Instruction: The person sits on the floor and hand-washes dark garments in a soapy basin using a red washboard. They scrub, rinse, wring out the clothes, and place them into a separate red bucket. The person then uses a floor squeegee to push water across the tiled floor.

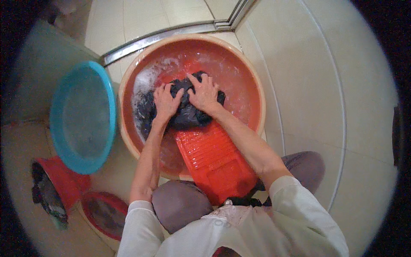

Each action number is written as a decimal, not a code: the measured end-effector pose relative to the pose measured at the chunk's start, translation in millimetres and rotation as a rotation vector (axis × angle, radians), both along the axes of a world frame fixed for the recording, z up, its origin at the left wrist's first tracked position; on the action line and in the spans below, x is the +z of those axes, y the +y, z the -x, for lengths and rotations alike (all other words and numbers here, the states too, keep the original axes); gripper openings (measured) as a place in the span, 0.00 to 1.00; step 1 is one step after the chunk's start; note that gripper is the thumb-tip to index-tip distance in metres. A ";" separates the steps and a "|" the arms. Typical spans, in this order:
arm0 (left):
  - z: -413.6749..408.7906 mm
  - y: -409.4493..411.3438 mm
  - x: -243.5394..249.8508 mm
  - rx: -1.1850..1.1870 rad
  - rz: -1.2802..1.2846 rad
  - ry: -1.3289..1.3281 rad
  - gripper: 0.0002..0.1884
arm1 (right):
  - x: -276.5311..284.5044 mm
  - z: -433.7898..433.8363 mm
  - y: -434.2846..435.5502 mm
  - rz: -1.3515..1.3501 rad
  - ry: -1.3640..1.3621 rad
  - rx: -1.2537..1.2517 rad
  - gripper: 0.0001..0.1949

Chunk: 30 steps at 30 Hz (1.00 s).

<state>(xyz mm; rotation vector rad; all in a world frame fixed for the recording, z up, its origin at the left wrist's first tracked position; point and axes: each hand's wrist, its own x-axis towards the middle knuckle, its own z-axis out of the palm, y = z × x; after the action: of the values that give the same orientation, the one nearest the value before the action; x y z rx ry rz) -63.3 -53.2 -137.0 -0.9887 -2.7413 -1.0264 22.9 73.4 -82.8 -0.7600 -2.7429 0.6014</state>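
A bunched, dark wet cloth (pixel 188 117) lies over the upper end of a red plastic washboard (pixel 212 151). My left hand (pixel 166 100) grips the cloth's left side, thumb inward. On the upper right part rests my right hand (pixel 204 92), with its fingers spread around a fold. Both hands are inside a large orange plastic basin (pixel 260 102) of soapy water, with white suds along its left. The washboard's ridged face slopes out over the near rim, its lower end between my knees. Part of the cloth trails left into the suds.
Left of the basin stands a turquoise plastic tub (pixel 110 128). A red bucket (pixel 69 183) with dark cloth at its mouth and a smaller red-rimmed basin (pixel 88 208) sit lower left. A metal door track (pixel 154 38) runs behind; a tiled wall (pixel 308 96) closes the right.
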 end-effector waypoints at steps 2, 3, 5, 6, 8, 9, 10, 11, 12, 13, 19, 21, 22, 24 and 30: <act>-39.0 -11.3 29.8 -0.009 -0.228 -0.333 0.22 | -5.2 -21.9 9.6 0.333 -0.166 0.002 0.18; -51.8 -19.7 50.5 0.008 -0.348 -0.471 0.22 | -6.1 -35.1 1.8 0.355 -0.049 0.114 0.17; -102.3 -36.6 50.9 -0.152 -0.296 -0.098 0.21 | 8.4 -77.1 -22.9 0.127 0.152 0.193 0.17; -110.4 -36.5 53.2 -0.181 -0.250 -0.030 0.22 | 0.1 -91.1 -22.1 0.099 0.157 0.237 0.17; -70.3 -9.1 37.7 -0.079 -0.120 -0.123 0.22 | -12.5 -57.5 -6.1 0.041 0.058 0.160 0.18; -43.1 1.4 32.0 -0.029 -0.043 -0.167 0.22 | -14.6 -30.4 -1.2 0.023 0.013 0.122 0.18; -30.5 10.4 31.8 0.011 -0.031 -0.115 0.23 | -8.8 -16.4 4.4 -0.034 -0.105 0.088 0.19; -19.7 18.2 32.4 0.051 -0.021 -0.064 0.23 | -1.1 -8.2 10.9 0.012 -0.094 0.069 0.19; -23.0 17.6 31.9 0.095 0.003 -0.036 0.24 | -1.3 -11.7 11.2 0.073 -0.106 0.055 0.19; -30.1 12.8 31.2 0.060 -0.082 -0.167 0.24 | -1.6 -16.4 12.1 0.134 -0.120 0.039 0.19; -95.6 -40.6 33.2 -0.163 -0.142 -0.085 0.21 | -8.0 -64.7 -14.0 0.042 0.014 0.250 0.19; -44.7 -12.4 11.8 -0.032 -0.031 -0.116 0.23 | -26.1 -28.8 -13.0 0.033 -0.157 0.195 0.21; -32.4 -5.8 15.4 -0.040 0.093 -0.255 0.27 | -40.6 -16.2 -5.7 0.024 -0.135 0.168 0.23; -12.3 4.7 -2.4 0.042 0.042 -0.052 0.29 | -33.5 4.4 9.5 0.071 -0.133 0.142 0.27; -28.6 -22.3 7.1 -0.011 -0.035 -0.591 0.32 | -28.6 -6.1 6.7 0.422 -0.301 0.085 0.25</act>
<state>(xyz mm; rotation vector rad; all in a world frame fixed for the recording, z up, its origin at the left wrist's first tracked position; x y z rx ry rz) -34.7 -75.5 -129.9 -0.7917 -3.1429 -1.5789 28.9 80.1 -111.4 -0.8876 -2.9669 1.2005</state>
